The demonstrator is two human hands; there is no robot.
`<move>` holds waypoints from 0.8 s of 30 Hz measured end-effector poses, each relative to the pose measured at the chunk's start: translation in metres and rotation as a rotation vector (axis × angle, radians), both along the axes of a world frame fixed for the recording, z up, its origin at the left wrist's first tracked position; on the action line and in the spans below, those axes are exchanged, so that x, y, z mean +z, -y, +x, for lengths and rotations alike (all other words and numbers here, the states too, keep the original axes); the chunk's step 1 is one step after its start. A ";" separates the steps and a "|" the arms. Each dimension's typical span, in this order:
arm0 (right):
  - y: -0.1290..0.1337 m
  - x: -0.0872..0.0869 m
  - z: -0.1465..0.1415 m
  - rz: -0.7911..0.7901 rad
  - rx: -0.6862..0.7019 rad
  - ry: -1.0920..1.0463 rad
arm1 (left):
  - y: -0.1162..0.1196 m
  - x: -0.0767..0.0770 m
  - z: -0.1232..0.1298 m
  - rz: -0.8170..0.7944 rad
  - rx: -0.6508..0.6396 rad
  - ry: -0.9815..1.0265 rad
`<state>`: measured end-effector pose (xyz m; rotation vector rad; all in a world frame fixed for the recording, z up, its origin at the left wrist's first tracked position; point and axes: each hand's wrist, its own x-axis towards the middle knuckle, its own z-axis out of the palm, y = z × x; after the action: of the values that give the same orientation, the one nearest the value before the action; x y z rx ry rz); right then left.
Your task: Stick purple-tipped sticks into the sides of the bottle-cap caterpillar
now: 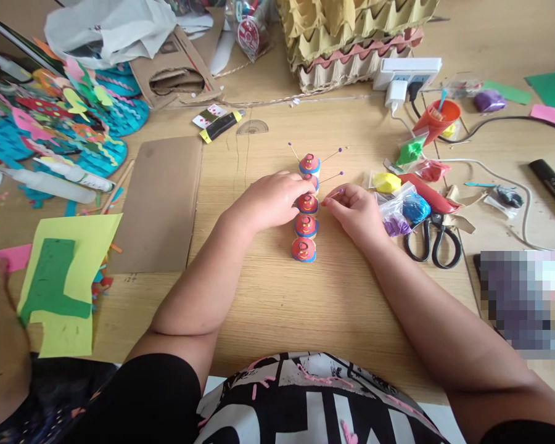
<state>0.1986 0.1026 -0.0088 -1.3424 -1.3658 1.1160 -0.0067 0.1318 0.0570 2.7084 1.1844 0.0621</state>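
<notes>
A row of several egg-carton cups [306,227], joined like a caterpillar, lies in the middle of the table. Each cup is red with a yellow smiling face and a blue rim. Thin sticks with purple ball tips [340,150] poke out from the far cups on both sides. My left hand [277,196] reaches over from the left, thumb and fingers closed around a middle cup and partly covering it. Close against the row's right side, my right hand [357,211] pinches another thin stick with a purple ball tip [335,193], its inner end near the cup.
Bagged coloured clay [415,208], black-handled scissors [437,237] and an orange cup [437,118] lie to the right. Egg trays [342,68] and a power strip [409,71] stand behind. Leftward are cardboard [160,206], glue bottles [50,184] and another person's arm [2,351].
</notes>
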 end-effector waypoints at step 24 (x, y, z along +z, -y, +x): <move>0.002 0.002 -0.002 -0.002 -0.017 0.053 | 0.000 -0.001 0.005 0.018 0.030 -0.001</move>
<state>0.1968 0.1006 -0.0063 -1.3914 -1.3897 1.0779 -0.0021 0.1321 0.0564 2.7062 1.2302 0.0758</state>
